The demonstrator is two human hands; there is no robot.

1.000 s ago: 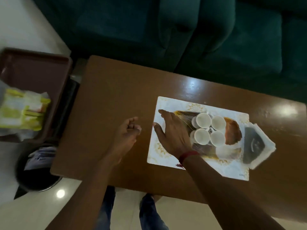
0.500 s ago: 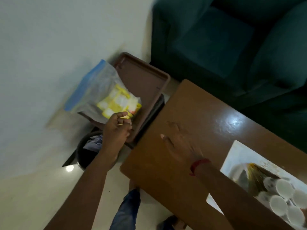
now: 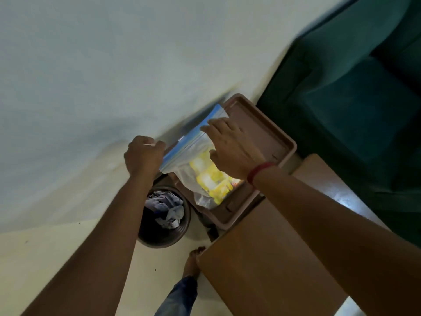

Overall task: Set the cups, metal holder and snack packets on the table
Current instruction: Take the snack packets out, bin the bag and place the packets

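A clear zip bag [image 3: 192, 153] with a blue strip along its top holds yellow snack packets [image 3: 210, 180]. It lies on a brown tray [image 3: 268, 131] to the left of the wooden table [image 3: 268, 254]. My left hand [image 3: 142, 155] is closed on the bag's top left corner. My right hand [image 3: 230, 144] grips the bag's top edge near its right end, fingers curled over it. The cups and the metal holder are out of view.
A round dark bin [image 3: 164, 218] with crumpled paper stands on the floor below the tray. A dark green sofa [image 3: 355, 94] runs along the table's far side. A pale wall fills the upper left. My foot [image 3: 193, 261] is at the table's corner.
My view has swung left, away from the cups on the mat. Both hands moved from the table to the bag on the tray and took hold of its top edge.
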